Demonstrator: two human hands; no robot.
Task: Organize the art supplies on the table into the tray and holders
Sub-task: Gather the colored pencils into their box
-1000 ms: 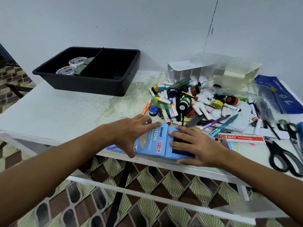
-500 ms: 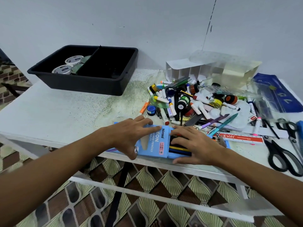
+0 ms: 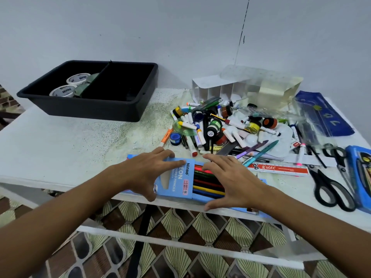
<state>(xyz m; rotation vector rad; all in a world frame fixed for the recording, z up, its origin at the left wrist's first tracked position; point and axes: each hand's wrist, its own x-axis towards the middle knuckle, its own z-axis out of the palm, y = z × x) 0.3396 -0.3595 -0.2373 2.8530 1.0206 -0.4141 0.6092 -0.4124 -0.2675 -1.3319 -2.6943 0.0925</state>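
Left hand (image 3: 149, 173) holds the blue pencil box (image 3: 176, 180) in a thumb-and-finger grip at the table's near edge; right hand (image 3: 233, 182) rests flat-fingered on its pencils. Behind: pale grey wall (image 3: 180, 27), speckled white table (image 3: 70, 141), patterned floor (image 3: 180, 255), black tray (image 3: 120, 109), clear holder (image 3: 251, 87)

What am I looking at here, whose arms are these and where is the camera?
No machine: a person's two bare arms, filmed by one camera on their head, looking down. The left hand grips the blue cardboard coloured-pencil box; the right hand rests on the pencils showing in it. On the white table lie a heap of markers and paint jars, black scissors, a red ruler and a black divided plastic tray holding tape rolls.
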